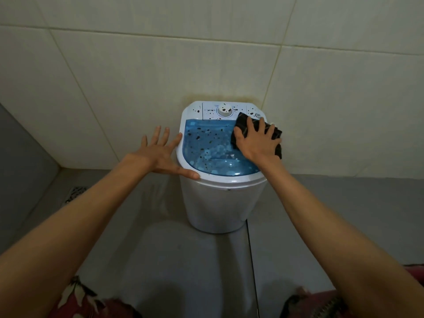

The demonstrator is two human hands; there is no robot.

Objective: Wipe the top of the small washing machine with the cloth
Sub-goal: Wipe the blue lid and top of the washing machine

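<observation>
we see the small washing machine (223,180) standing on the grey floor (321,214) against the tiled wall (137,76), its blue lid (213,148) and white control panel (211,111) flecked with dark spots. our right hand (257,141) lies flat, fingers spread, pressing the dark cloth (243,122) onto the lid at about 2 o'clock; we judge a broad palm spreads pressure for wiping. our left hand (160,154) is splayed and grips nothing, thumb and forefinger touching the rim at 9 o'clock, likely to steady the light tub. most spots remain, so wiping seems barely begun.
</observation>
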